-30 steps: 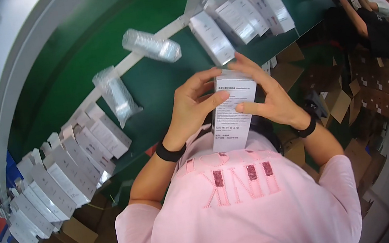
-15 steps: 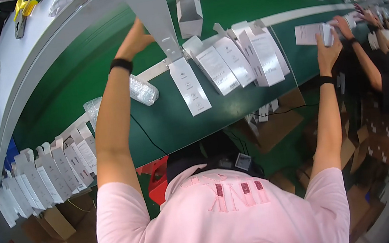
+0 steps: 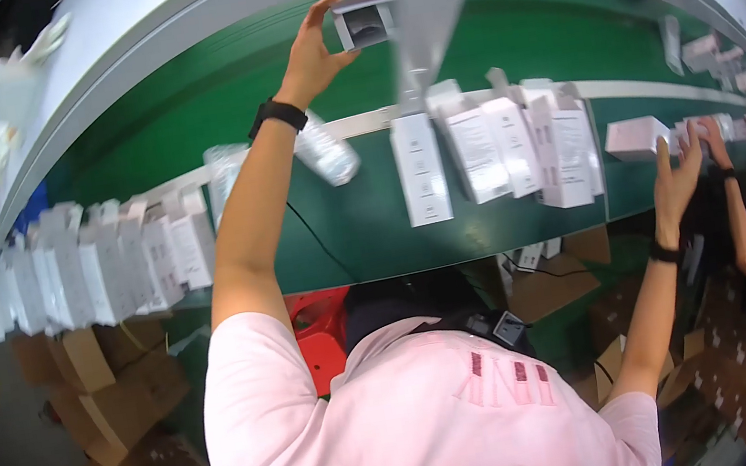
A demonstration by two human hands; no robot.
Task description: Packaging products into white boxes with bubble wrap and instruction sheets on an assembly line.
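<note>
At the far side of the bench, my left hand (image 3: 315,56) reaches forward and has its thumb and fingers around a small white box (image 3: 345,33). This box's near end is open and shows a dark grey inside; the upright post hides part of its right side. Off to the right, my right hand (image 3: 678,189) has its fingers stretched out beside a closed white carton (image 3: 637,139) lying on the green bench top. Whether the fingertips touch that carton I cannot tell. A narrow white carton (image 3: 421,170) lies in front of the post.
A grey post (image 3: 430,17) rises from the bench. White cartons with raised flaps (image 3: 487,153) stand right of centre, and a long row (image 3: 98,264) stands left. Bubble-wrapped items (image 3: 327,151) lie near my left forearm. A co-worker's hand (image 3: 714,141) works at far right.
My left hand came round the post's left side and took hold of the open box. The carton in my right hand now lies on the bench, with the fingers loosened. The view has turned.
</note>
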